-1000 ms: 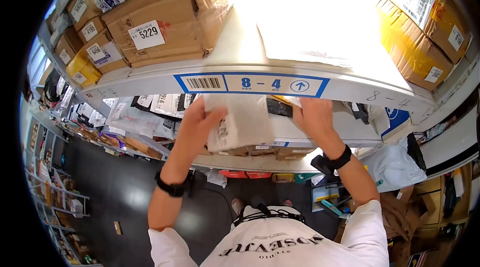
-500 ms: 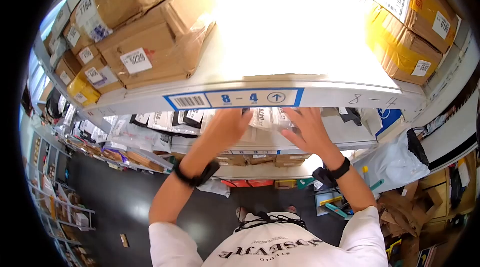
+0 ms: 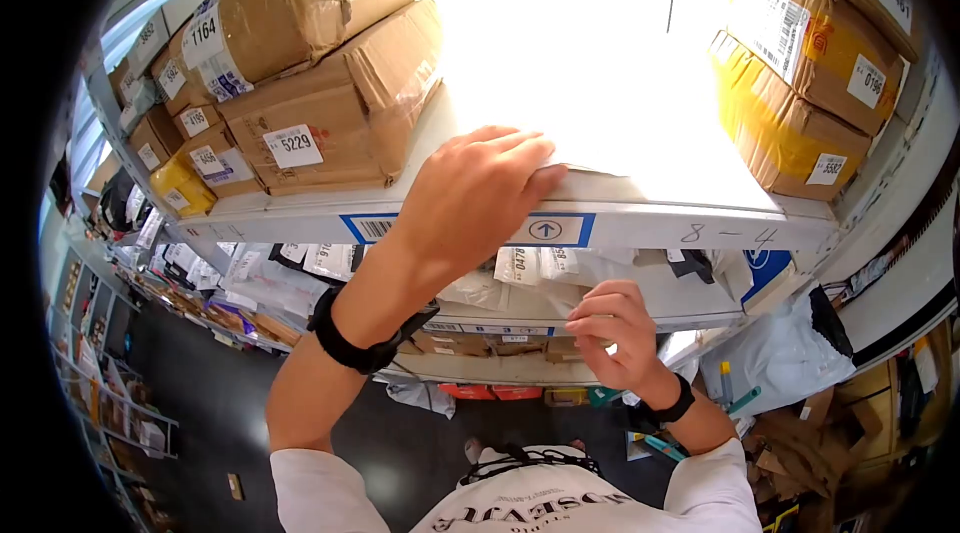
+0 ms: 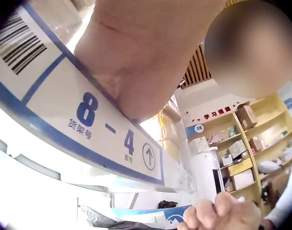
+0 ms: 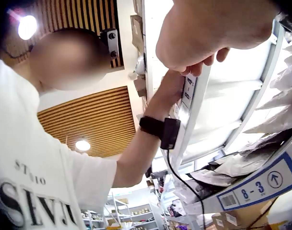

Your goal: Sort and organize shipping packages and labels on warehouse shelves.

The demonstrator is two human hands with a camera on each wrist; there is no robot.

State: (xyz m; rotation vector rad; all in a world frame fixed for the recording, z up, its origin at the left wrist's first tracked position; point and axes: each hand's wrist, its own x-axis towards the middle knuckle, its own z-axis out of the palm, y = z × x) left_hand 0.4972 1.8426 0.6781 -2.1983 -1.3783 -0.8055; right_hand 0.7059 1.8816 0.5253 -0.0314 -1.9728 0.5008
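The left hand (image 3: 475, 193) lies over the front part of the upper shelf (image 3: 670, 191), fingers bent forward and the thumb beside a thin, flat, pale item (image 3: 595, 171); whether it grips this is unclear. In the left wrist view the 8-4 label (image 4: 105, 122) is just below that hand. The right hand (image 3: 615, 333), fingers loosely curled with nothing visible in them, hangs in front of the lower shelf. Behind it on that shelf lie pale packets (image 3: 520, 266) with number labels. The right wrist view shows the right hand (image 5: 213, 33) partly overlapping the left one.
Taped cartons stand at the upper shelf's left end (image 3: 330, 113) and right end (image 3: 800, 138). Bagged parcels (image 3: 270, 283) fill the lower shelf's left. A large pale bag (image 3: 785, 338) is at the right, above torn cardboard (image 3: 810, 448). Further shelving (image 3: 90, 373) stands far left.
The pale packet held by the left hand is out of both hands. The left hand has moved from the lower shelf up onto the upper one; the right has drawn back toward the body, fingers more curled.
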